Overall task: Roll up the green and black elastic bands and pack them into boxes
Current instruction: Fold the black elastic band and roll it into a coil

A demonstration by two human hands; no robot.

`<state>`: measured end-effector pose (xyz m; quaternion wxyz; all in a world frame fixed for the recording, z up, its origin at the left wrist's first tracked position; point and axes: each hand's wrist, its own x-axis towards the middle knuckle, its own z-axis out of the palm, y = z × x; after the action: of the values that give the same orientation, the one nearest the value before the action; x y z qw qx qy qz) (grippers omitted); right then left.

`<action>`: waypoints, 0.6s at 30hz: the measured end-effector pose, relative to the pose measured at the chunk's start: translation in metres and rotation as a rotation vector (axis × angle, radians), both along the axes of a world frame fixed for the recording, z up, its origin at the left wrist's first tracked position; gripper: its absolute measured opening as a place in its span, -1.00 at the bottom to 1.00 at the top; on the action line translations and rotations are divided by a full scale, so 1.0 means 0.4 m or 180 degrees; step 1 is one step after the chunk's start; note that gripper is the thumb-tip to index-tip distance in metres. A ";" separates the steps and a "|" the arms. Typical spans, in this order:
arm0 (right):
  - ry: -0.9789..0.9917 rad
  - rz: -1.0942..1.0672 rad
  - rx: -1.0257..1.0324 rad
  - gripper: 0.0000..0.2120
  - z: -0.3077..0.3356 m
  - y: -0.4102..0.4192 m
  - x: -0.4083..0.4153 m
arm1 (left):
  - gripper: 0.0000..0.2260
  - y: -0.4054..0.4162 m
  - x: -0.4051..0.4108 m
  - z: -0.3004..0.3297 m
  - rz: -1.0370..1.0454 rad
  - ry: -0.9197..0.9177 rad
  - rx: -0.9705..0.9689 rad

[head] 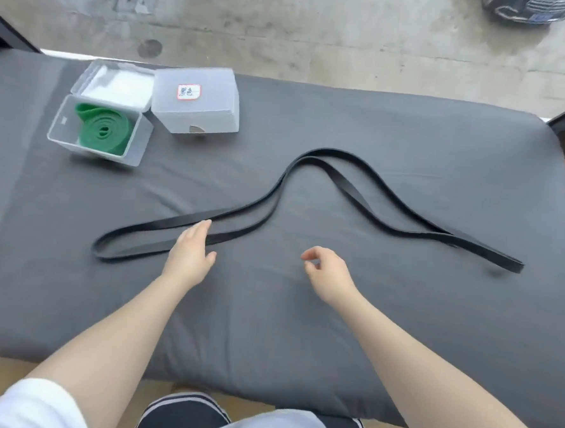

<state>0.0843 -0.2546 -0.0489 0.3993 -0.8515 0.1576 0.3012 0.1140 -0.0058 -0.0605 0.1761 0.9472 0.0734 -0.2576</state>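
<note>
My left hand (191, 253) lies flat with straight fingers across the black band (308, 195), the fingertips reaching its upper strand where the two strands run close together. I am not curling round it; the palm seems to press the lower strand, though my hand hides that spot. My right hand (327, 271) hangs just above the grey pad (267, 328), well clear of the band, fingers loosely bent toward the thumb and holding nothing.

The black band is unrolled, a long flat loop spread over the pad. Its left end makes a narrow loop to the left of my left hand. From there it climbs to a hump near the middle of the pad, then falls away to the right, where its far end lies near the pad's right edge.

The green band (106, 130) is rolled into a coil and sits inside the open box (56, 127) at the pad's far left corner. That box's lid (117, 83) stands back behind it. Just to the right is the closed box (195, 101), frosted plastic, with a small red-edged label (188, 92) on top. Beyond the pad is bare concrete floor (319, 27).
</note>
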 end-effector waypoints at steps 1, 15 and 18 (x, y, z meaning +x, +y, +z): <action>-0.0011 0.0175 0.0058 -0.78 0.000 0.052 0.007 | -0.43 0.040 -0.003 -0.001 0.0066 -0.0036 0.0057; 0.0064 -0.0336 -0.0341 -0.70 -0.099 0.623 0.039 | -0.43 0.519 0.022 -0.094 -0.0844 -0.0291 0.0801; 0.0157 -0.1453 -0.0095 -0.80 -0.123 0.687 0.027 | -0.67 0.547 0.027 -0.090 -0.0782 -0.0279 0.0165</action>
<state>0.0950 0.0201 -0.0982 0.4404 -0.7920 0.3603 0.2213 0.1249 0.2129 -0.0966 0.1217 0.9637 -0.0443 -0.2335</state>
